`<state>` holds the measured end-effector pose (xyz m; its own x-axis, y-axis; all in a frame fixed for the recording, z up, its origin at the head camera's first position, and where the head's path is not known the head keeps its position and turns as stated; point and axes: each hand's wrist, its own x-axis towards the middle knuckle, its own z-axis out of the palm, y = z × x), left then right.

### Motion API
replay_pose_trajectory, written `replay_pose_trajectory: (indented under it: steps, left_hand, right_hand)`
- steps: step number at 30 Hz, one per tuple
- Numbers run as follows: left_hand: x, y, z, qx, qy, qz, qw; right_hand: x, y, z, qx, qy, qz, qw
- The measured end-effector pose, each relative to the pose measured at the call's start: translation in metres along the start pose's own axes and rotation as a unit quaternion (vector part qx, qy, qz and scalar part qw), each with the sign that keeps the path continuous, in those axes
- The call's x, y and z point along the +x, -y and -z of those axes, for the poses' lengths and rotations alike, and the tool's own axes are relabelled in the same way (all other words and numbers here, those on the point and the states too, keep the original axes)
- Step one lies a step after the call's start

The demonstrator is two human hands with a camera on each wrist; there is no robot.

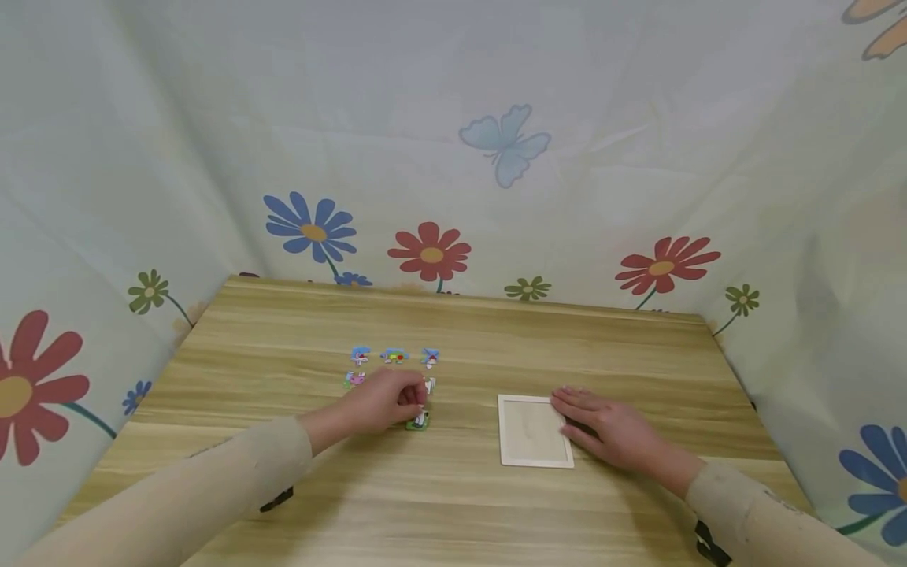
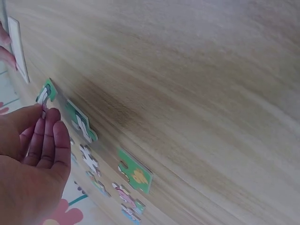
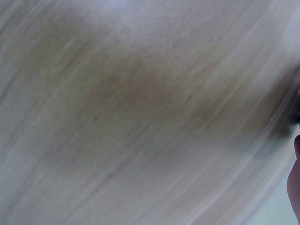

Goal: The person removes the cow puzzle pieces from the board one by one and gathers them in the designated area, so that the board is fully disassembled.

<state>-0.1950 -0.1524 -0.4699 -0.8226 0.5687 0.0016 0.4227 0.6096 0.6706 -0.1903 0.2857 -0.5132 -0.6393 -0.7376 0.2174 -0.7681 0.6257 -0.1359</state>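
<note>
My left hand [image 1: 386, 402] pinches a green-and-white jigsaw piece [image 2: 47, 91] between thumb and fingertip, tilted up from the table. Just beside it lies another green-edged piece [image 2: 79, 122], and a green piece with a yellow figure [image 2: 139, 176] is farther along. In the head view the hand covers part of the group of pieces. A square, pale wooden puzzle frame [image 1: 501, 433] lies flat to the right. On its right edge rests my right hand [image 1: 616, 429], fingers extended. The right wrist view shows mostly tabletop, with only a bit of the hand at its edge.
Along the far side of the group stand a row of blue-topped pieces [image 1: 394, 356], with a pink-and-green piece [image 1: 354, 379] nearer the left hand. The wood-grain table [image 1: 602, 346] ends at a flower-printed curtain [image 1: 567, 228] at the back and sides.
</note>
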Motion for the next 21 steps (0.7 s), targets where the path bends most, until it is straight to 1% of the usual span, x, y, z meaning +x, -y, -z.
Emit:
replay_pose_trajectory:
  steps: [2, 7, 13, 17, 21]
  left_hand:
    - [-0.0006, 0.0028, 0.0001, 0.003, -0.001, 0.0, 1.0]
    - [-0.0006, 0.0084, 0.0003, 0.024, -0.004, -0.011, 0.9996]
    - [-0.0003, 0.0088, 0.0002, 0.057, -0.002, -0.027, 0.998]
    - [0.0006, 0.0094, -0.001, 0.074, 0.003, -0.026, 0.9969]
    - [0.003, 0.0113, -0.0038, 0.084, 0.001, -0.027, 0.9961]
  right_hand:
    - [0.0, 0.0005, -0.0004, 0.001, 0.002, -0.001, 1.0]
    - [0.0003, 0.0004, -0.0013, 0.004, 0.0, -0.002, 1.0]
    - [0.0002, -0.0007, -0.0027, 0.003, -0.005, 0.0, 1.0]
    - [0.0003, -0.0006, -0.0037, 0.002, -0.004, -0.001, 1.0]
    - [0.0003, -0.0008, -0.0045, 0.004, -0.002, -0.005, 1.0]
